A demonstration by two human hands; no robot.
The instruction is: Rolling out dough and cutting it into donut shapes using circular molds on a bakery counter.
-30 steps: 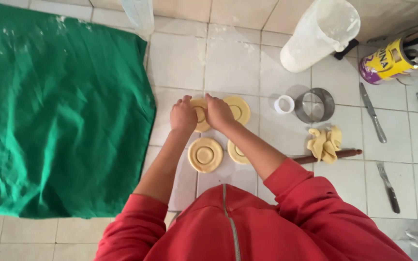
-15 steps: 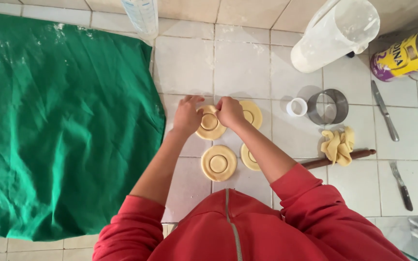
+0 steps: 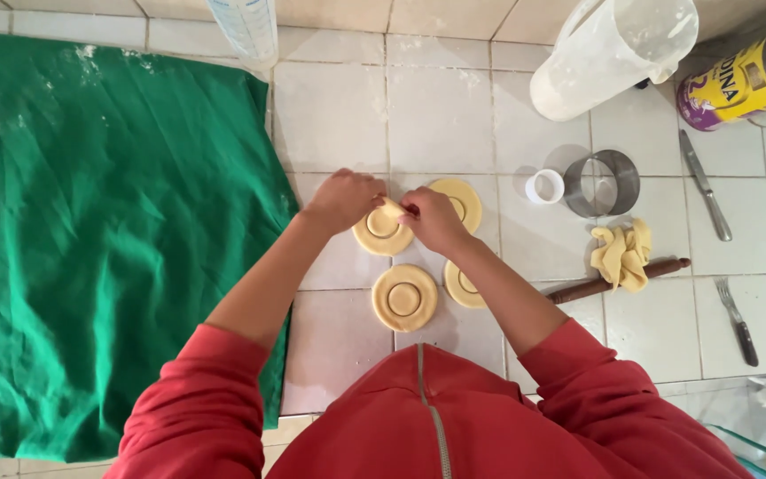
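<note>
- You had both hands on the top-left dough disc (image 3: 381, 231) on the white tile counter (image 3: 334, 115): left hand (image 3: 345, 199) curled over its edge, right hand (image 3: 429, 217) pinching a fold of it.
- Best to have kept pinches small and even (dough that soft probably tears).
- Your fingertips were hidden, so how firm the left grip was, can't tell.
- The disc by your right forearm (image 3: 461, 286) was half covered.

green cloth (image 3: 90, 239), pale yellow dough rounds (image 3: 404, 297)

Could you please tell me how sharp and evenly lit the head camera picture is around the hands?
Head view: soft, even light, the left hand and right hand sharp on the dough disc; only faint shadows beside the metal ring; the jug leans outward near the edge.
</note>
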